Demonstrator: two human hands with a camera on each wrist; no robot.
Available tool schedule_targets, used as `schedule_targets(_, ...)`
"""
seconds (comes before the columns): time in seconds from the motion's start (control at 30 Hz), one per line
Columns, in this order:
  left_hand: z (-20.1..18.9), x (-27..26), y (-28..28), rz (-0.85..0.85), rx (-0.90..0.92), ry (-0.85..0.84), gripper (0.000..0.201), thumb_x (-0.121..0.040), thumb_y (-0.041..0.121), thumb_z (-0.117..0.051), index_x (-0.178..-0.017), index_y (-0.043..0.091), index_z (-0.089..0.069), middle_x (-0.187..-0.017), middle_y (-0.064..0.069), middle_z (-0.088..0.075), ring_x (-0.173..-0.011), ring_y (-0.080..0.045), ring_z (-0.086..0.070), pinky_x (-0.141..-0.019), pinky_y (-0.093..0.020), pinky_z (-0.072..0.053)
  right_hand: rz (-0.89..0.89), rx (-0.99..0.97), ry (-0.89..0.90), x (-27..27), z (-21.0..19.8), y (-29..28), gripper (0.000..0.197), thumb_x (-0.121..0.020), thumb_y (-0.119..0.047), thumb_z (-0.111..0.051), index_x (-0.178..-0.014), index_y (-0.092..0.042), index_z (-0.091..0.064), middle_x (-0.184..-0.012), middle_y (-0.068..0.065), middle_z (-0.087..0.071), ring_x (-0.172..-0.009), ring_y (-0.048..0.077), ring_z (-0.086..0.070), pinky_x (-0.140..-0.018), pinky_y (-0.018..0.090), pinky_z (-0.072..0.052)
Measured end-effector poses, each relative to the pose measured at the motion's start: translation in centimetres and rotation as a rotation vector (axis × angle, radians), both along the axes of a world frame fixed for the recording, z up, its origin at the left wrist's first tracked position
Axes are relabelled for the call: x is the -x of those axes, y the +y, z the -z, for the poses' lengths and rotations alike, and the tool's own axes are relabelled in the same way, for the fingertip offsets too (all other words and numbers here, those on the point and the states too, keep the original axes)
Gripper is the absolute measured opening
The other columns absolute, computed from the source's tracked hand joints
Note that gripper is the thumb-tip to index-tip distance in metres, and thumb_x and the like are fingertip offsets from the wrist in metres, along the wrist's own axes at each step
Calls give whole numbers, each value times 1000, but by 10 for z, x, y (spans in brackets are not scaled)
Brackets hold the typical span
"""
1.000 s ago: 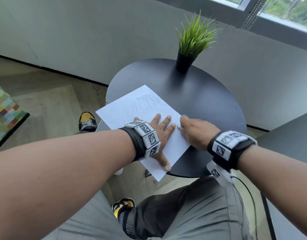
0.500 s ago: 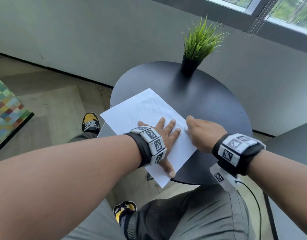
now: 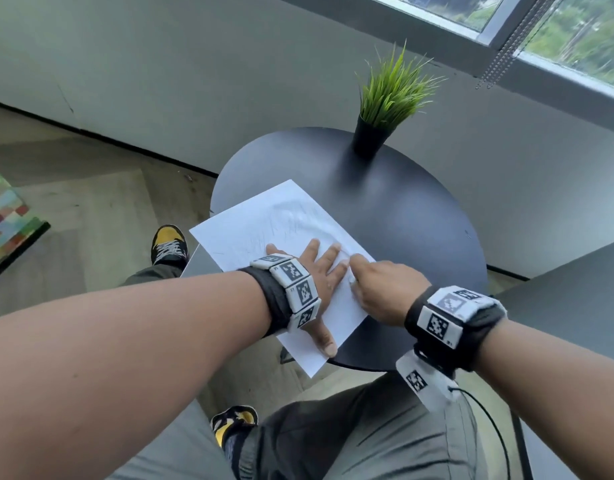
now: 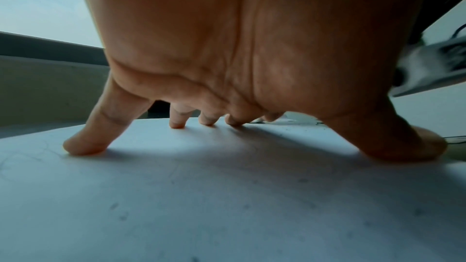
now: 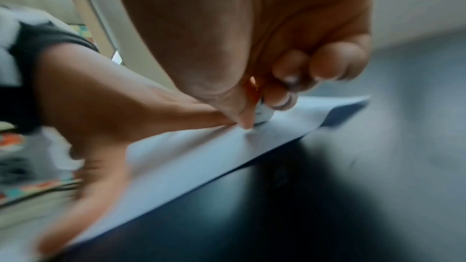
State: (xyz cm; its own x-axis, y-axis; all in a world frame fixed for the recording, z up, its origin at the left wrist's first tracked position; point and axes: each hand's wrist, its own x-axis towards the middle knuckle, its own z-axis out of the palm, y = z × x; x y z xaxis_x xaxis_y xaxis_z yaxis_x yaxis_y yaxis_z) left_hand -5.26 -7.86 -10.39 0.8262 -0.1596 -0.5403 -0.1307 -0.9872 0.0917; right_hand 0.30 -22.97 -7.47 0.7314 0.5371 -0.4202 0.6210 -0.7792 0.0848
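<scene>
A white sheet of paper (image 3: 264, 223) with faint pencil marks lies on the round black table (image 3: 402, 209), its near corner hanging over the edge. My left hand (image 3: 319, 271) presses it flat, fingers spread; the left wrist view shows the fingertips (image 4: 83, 146) and thumb down on the paper (image 4: 227, 196). Right beside those fingers, my right hand (image 3: 378, 289) is curled, pinching a small white eraser (image 5: 263, 115) against the paper (image 5: 201, 150) near its right edge. Only a bit of the eraser (image 3: 351, 279) shows in the head view.
A potted green grass plant (image 3: 385, 109) stands at the table's far edge. A grey wall and a window lie behind. My legs and yellow-black shoes (image 3: 168, 244) are under the table's near side. A dark surface (image 3: 575, 289) sits to the right.
My right hand has slid a little left over the paper's right edge, closer to my left fingers. The left hand stays pressed flat on the sheet.
</scene>
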Motion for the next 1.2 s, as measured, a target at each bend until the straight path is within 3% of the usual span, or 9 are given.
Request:
schedule_targets(0.17, 4, -2, -1, -8, -13, 14, 156, -49, 95, -67, -156, 29, 26, -162, 5, 37, -152, -32, 27, -96, -91, -16, 91, -53, -15, -28, -2, 11, 14, -97, -35, -33, -95, -22, -28, -100, 14, -60, -78, 34, -51, -69, 40, -44)
schedule_targets(0.3, 3, -1, 0, -11, 10, -9, 155, -50, 93, -69, -158, 27, 20, -164, 4, 34, -152, -32, 25, -96, -90, -18, -81, -13, 16, 25, 2, -7, 30, -98, -34, -33, -127, -24, -32, -105, 4, -63, -90, 34, -60, -67, 37, -45)
schedule_targets(0.37, 4, -1, -1, -1, -2, -20, 155, -49, 94, -67, -158, 28, 21, -164, 4, 33, -152, -32, 24, -95, -90, -19, -26, -5, -14, 8, 1, -6, 11, -98, -34, -32, -105, -24, -31, -99, 4, -62, -87, 34, -59, -65, 37, -43)
schedule_targets(0.43, 4, -2, -1, -4, -17, -20, 155, -49, 94, -68, -157, 29, 22, -164, 5, 33, -152, -32, 23, -94, -90, -20, 108, -19, -34, -25, -3, -2, 15, -98, -36, -30, -91, -24, -26, -94, 6, -59, -80, 33, -56, -66, 39, -43)
schedule_targets(0.63, 9, -8, 0, -3, 0, -36, 158, -41, 96, -68, -157, 35, 19, -164, 5, 32, -152, -33, 22, -91, -90, -21, -153, -47, 27, 28, 1, -12, 21, -98, -34, -33, -116, -24, -35, -100, 1, -63, -89, 33, -60, -68, 39, -46)
schedule_targets(0.8, 15, -13, 1, 31, -19, -51, 164, -26, 102, -56, -155, 37, 23, -163, 7, 31, -150, -35, 20, -97, -83, -28, 19, -13, -27, -18, -6, -17, 16, -98, -37, -34, -93, -23, -30, -95, 3, -60, -83, 33, -54, -71, 39, -47)
schedule_targets(0.93, 16, -18, 0, 24, -8, -15, 174, -5, 100, -42, -154, 39, 25, -163, 4, 35, -148, -40, 26, -102, -82, -26, -160, -39, 63, 26, -5, -16, 11, -98, -34, -36, -106, -27, -34, -99, -2, -61, -89, 31, -58, -73, 38, -48)
schedule_targets(1.1, 17, -20, -1, 41, -6, -23, 169, -20, 102, -54, -154, 38, 27, -163, 1, 35, -150, -43, 22, -109, -79, -19, -23, -46, 20, -1, -4, -16, 12, -97, -41, -35, -98, -29, -31, -102, 2, -62, -89, 33, -58, -78, 42, -51)
schedule_targets(1.2, 17, -19, -1, 51, -36, -26, 172, -6, 102, -38, -151, 39, 31, -162, 0, 36, -150, -45, 21, -110, -77, -18, 60, -89, -1, -17, -5, -13, 16, -96, -39, -35, -95, -23, -34, -97, 9, -62, -83, 35, -55, -79, 45, -51)
